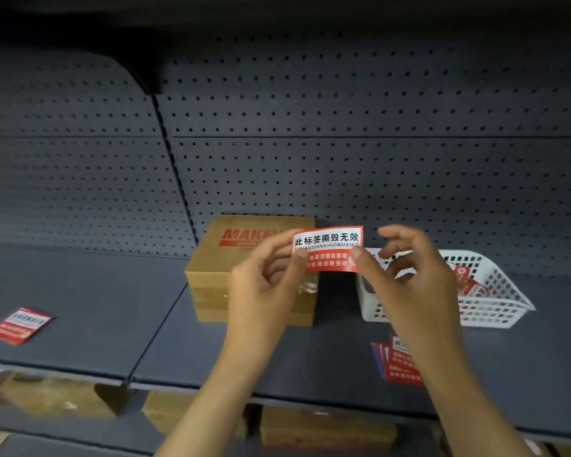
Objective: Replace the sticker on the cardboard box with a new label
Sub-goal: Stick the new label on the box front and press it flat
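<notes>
both hands, left hand [271, 275] and right hand [406, 258], pinch the red label [328, 249] by its ends, held flat in front of the cardboard box [211, 275]; probably so it can be peeled or lined up

I am looking at a dark grey shelf [96, 308] backed by pegboard. A cardboard box [218, 275] is sitting on it near the back. A white plastic basket [495, 305] is resting just beside it to the right. A red label [17, 325] is lying far left, and a stack of red labels [398, 362] is lying in front of the basket.
</notes>
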